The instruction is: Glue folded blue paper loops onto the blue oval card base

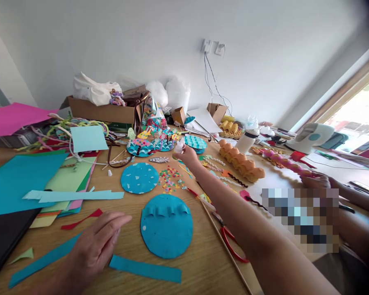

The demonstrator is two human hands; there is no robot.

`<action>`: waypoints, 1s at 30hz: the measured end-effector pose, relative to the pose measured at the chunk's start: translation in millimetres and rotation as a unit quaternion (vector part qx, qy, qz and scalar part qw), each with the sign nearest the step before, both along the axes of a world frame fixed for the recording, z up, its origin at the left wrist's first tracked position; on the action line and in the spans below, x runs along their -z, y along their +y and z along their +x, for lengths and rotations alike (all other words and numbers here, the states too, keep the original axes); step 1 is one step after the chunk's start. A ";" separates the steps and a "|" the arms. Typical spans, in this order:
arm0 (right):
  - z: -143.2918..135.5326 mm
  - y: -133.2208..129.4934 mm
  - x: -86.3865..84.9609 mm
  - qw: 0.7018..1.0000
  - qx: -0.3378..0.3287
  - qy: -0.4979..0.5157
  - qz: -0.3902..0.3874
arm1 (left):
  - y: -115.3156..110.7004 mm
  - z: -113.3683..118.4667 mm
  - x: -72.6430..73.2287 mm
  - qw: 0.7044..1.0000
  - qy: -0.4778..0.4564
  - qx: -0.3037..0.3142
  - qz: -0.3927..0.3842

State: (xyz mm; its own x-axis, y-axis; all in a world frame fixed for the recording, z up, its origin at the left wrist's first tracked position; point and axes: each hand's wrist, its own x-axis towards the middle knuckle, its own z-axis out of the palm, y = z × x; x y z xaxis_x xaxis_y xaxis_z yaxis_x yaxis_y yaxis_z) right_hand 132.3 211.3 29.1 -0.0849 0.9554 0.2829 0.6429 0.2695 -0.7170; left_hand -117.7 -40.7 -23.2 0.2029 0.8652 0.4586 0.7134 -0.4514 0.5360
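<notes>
The right hand [188, 156] grips a white plastic bottle [180, 146]; the left hand [94, 241] is empty, loosely open. Lifting likely requires steadiness.

A low lane over the wooden tabletop [203, 256] is being bounded by the large blue disc [166, 235] on one side and by the thin stick [214, 225] and red-handled scissors [241, 260] on the other. Straight passage toward the back is being crossed by the right forearm [249, 223], while the far side is being obstructed by the orange egg-carton strip [241, 162] and the long cardboard box [103, 112].
</notes>
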 end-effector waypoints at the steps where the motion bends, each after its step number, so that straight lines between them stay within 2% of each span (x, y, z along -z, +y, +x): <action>1: 1.3 -14.2 -10.6 1.000 -0.021 0.005 0.001 | 0.3 0.4 -2.9 1.000 -0.012 -0.007 -0.016; 3: 4.3 -51.2 -29.7 0.997 -0.074 0.022 0.005 | 0.7 2.5 -10.5 0.998 -0.039 -0.018 -0.042; 5: 6.0 -95.4 -41.5 0.976 -0.195 0.096 -0.005 | 0.9 6.4 -20.7 0.995 -0.077 -0.040 -0.052; 6: 5.9 -117.8 -43.9 0.963 -0.236 0.126 -0.022 | 1.0 9.2 -26.5 0.992 -0.101 -0.047 -0.059; 9: 0.5 -174.7 -38.4 0.939 -0.296 0.152 -0.086 | 1.8 23.7 -46.3 0.977 -0.180 -0.001 -0.111; 11: -5.9 -198.8 -29.1 0.929 -0.310 0.173 -0.101 | 2.7 38.5 -59.3 0.960 -0.235 0.054 -0.144; 14: -15.6 -216.5 -15.5 0.903 -0.326 0.243 -0.139 | 2.6 62.9 -73.3 0.917 -0.315 0.133 -0.203; 16: -19.5 -221.8 -8.7 0.898 -0.329 0.269 -0.112 | 0.8 75.4 -77.2 0.890 -0.351 0.161 -0.242; 18: -20.6 -226.0 -3.8 0.903 -0.325 0.267 -0.087 | -1.9 82.3 -77.2 0.874 -0.379 0.156 -0.263; 22: -20.0 -237.0 1.4 0.905 -0.292 0.290 -0.105 | -5.0 85.1 -74.3 0.846 -0.433 0.133 -0.282; 27: -27.5 -252.6 4.3 0.849 -0.240 0.459 -0.107 | -2.7 96.7 -84.9 0.791 -0.534 0.128 -0.269; 30: -34.0 -258.2 5.4 0.805 -0.187 0.557 -0.087 | -2.5 110.1 -94.0 0.774 -0.567 0.128 -0.252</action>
